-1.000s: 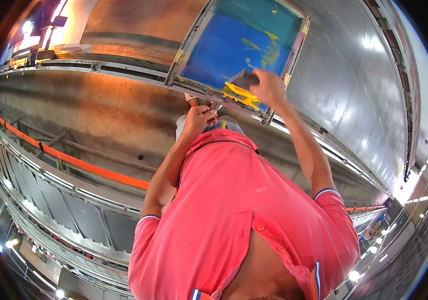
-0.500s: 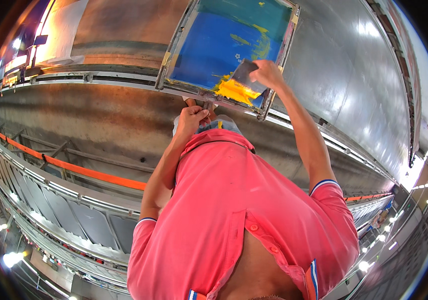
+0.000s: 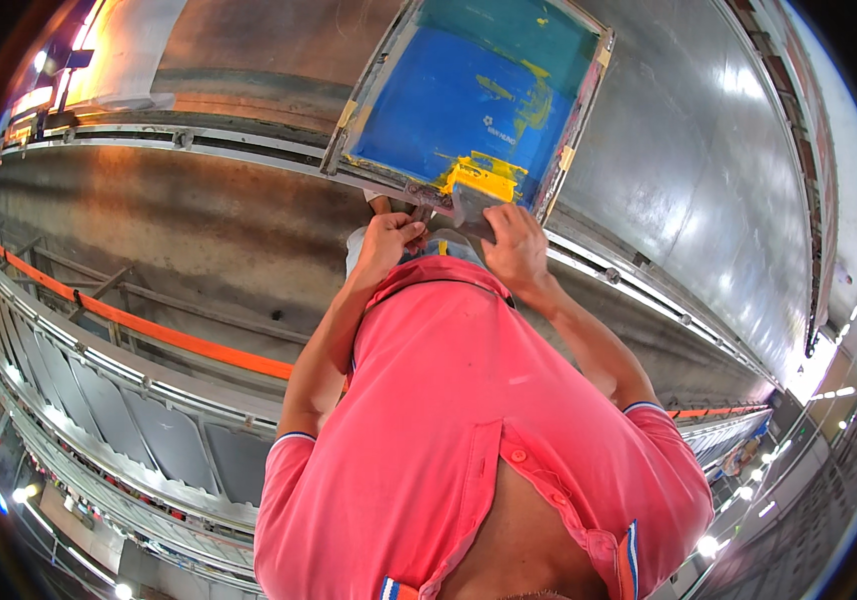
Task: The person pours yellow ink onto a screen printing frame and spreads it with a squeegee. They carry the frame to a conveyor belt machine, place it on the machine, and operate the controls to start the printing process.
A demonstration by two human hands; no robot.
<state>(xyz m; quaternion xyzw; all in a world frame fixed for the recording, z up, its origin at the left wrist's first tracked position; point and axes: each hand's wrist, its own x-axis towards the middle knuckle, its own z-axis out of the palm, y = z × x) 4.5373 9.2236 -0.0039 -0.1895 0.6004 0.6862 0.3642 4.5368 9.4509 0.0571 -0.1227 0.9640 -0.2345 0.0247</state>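
Observation:
A screen-printing frame (image 3: 577,120) with blue mesh lies on the long table in front of me. A patch of yellow ink (image 3: 484,178) sits at its near edge. My right hand (image 3: 514,248) grips a grey squeegee (image 3: 469,208) that stands just behind the yellow ink. My left hand (image 3: 389,240) is closed around the frame's near rail, close beside the squeegee. My red polo shirt (image 3: 469,430) fills the lower middle and hides what lies under my arms.
The long grey printing table (image 3: 179,215) runs left and right, with metal rails (image 3: 199,140) along its far side. An orange strip (image 3: 149,325) and slanted metal panels (image 3: 119,410) run below it at the left. Ceiling lights shine along the rim.
My right hand has drawn the squeegee down the blue mesh to the frame's near edge, bringing the yellow ink with it. My left hand has stayed at the near rail.

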